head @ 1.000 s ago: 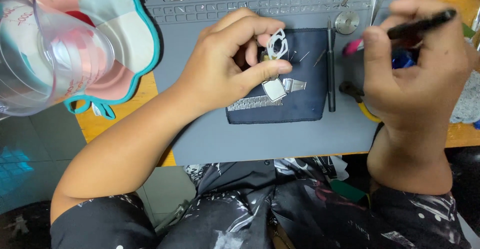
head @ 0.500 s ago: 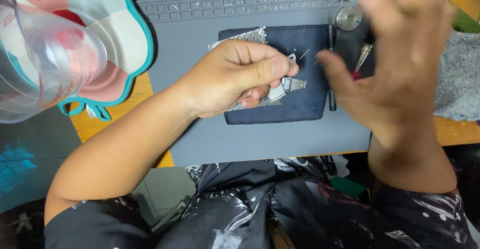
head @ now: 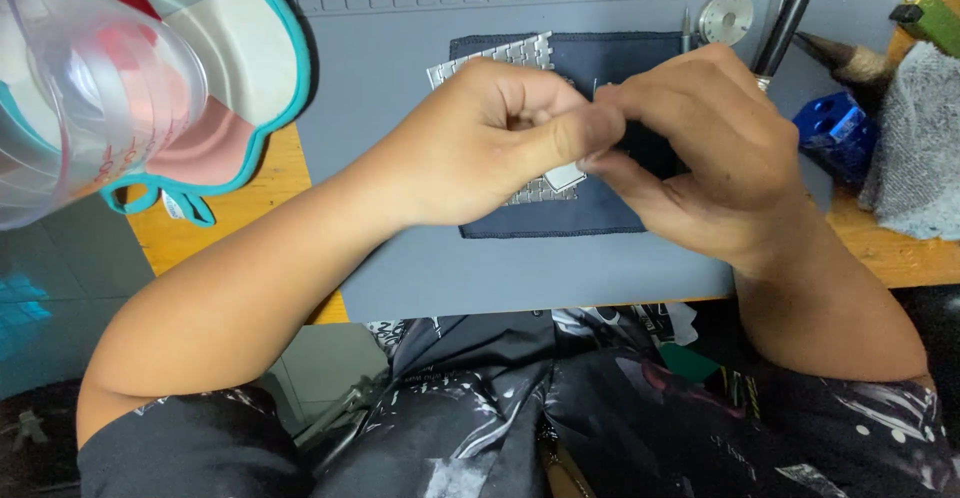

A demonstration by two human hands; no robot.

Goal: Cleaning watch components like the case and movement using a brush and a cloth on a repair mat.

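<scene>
Pinching together, left hand (head: 480, 148) and right hand (head: 700, 148) grip a metal clasp (head: 563, 176).

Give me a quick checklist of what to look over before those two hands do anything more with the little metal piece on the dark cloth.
1. Both hands on the piece: ok. The left hand and right hand meet fingertip to fingertip over the small metal piece.
2. Grip on the piece: cannot tell; the fingers hide most of it.
3. Work sits over the dark cloth: ok.
4. Metal link band lying flat on the cloth: ok at the top edge, the rest is hidden.
5. Black-handled tool out of the way: ok, it lies behind the right hand.
6. Clear measuring cup clear of the hands: ok, far left.
</scene>
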